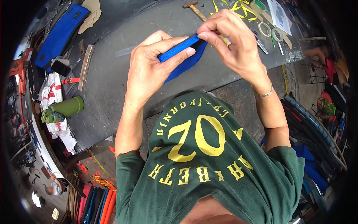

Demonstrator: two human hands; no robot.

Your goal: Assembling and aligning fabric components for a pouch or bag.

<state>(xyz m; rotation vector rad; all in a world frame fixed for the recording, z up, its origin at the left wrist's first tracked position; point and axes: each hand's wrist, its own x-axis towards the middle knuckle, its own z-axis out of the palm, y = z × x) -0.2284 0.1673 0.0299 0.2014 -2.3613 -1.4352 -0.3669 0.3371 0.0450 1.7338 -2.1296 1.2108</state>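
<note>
My left hand (pixel 147 63) clasps a blue cloth (pixel 178 47) between thumb and curled fingers above the table (pixel 108 82), toward its near edge; my right hand (pixel 235 44) pinches one end, a hammer (pixel 197 12) lying beyond.

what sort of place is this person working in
Probably a fabric or sewn-goods workshop: a hammer lies on the grey worktable, a blue fabric piece is in hand, and what look like coloured material rolls are at lower left.
</note>
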